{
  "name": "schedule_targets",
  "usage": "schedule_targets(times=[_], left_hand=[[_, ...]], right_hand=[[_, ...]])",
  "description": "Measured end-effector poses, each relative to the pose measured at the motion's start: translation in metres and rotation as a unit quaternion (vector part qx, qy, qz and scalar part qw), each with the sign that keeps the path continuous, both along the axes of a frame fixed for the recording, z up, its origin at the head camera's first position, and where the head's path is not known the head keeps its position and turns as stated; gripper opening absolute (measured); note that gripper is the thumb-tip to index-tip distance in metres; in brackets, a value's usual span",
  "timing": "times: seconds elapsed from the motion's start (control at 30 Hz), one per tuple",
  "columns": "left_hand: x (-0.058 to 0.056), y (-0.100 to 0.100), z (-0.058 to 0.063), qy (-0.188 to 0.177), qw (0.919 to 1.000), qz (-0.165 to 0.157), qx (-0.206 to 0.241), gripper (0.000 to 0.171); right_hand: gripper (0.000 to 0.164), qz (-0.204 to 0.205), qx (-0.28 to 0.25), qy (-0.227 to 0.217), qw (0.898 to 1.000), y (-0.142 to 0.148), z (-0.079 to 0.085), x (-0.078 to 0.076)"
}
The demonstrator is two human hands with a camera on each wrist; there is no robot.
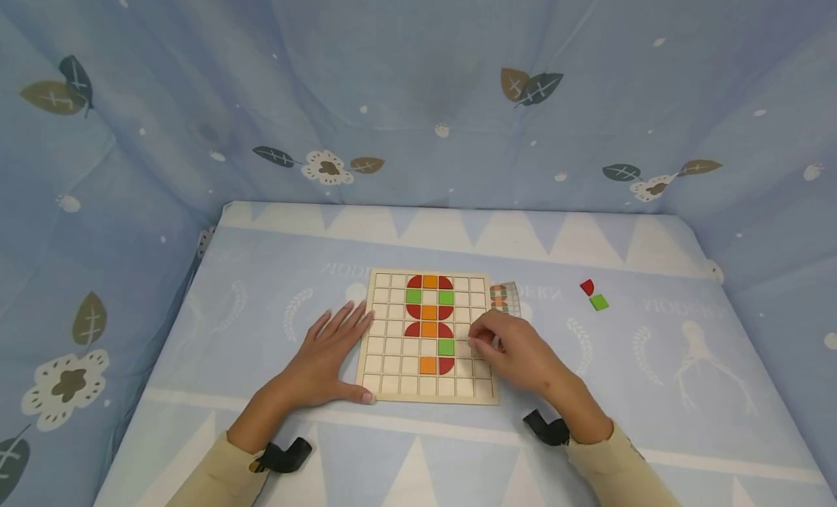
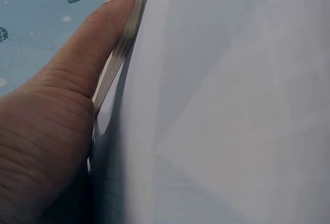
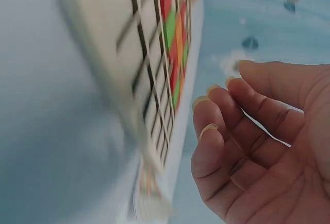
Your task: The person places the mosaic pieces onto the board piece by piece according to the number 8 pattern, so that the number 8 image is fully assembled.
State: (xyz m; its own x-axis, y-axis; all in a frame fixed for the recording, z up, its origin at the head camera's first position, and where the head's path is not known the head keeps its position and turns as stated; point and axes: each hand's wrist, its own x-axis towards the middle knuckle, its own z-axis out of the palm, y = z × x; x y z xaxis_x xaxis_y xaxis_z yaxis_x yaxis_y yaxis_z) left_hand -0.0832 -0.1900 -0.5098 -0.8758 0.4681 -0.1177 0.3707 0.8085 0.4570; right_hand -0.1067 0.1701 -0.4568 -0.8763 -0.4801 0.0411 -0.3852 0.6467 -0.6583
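A pale wooden grid board (image 1: 391, 365) lies on the table with red rounded pieces (image 1: 445, 366), orange squares (image 1: 428, 365) and green squares (image 1: 446, 346) set in its middle columns. Fingers spread, my left hand (image 1: 327, 362) rests along the board's left edge. Its thumb (image 2: 98, 38) lies against the near edge by the corner. Over the right side of the board hovers my right hand (image 1: 516, 351). In the right wrist view its fingers (image 3: 209, 152) are loosely bent, with nothing visible between thumb and fingertips.
A printed pattern card (image 1: 513, 298) sticks out from behind the board's right edge, partly hidden by the right hand. Farther right on the table lie a loose red quarter-round piece (image 1: 587, 287) and a green square (image 1: 599, 302). Blue patterned fabric (image 1: 425, 115) hangs behind the table.
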Motion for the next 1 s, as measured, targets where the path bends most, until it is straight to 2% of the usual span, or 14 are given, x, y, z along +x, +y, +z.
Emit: schedule_targets(times=[0.2,0.37,0.53,0.8,1.0], left_hand=[[0.000,-0.002,-0.001,0.002,1.0000,0.000,0.001,0.137],[0.001,-0.002,-0.001,0.002,1.0000,-0.001,0.001,0.137],[0.002,-0.001,-0.001,-0.001,1.0000,0.000,-0.001,0.137],[0.001,0.000,-0.002,0.002,1.0000,-0.001,-0.002,0.137],[0.000,0.000,0.001,-0.004,1.0000,0.001,0.003,0.136]], right_hand=[[0.008,-0.043,0.011,0.029,0.999,0.035,0.008,-0.010],[0.018,-0.096,0.054,0.018,0.994,0.062,0.015,-0.018],[0.030,-0.149,0.070,0.012,0.986,0.091,0.019,-0.031],[0.050,-0.196,0.146,-0.065,0.967,0.132,0.022,-0.050],[0.055,-0.214,0.187,-0.093,0.954,0.154,0.015,-0.059]])
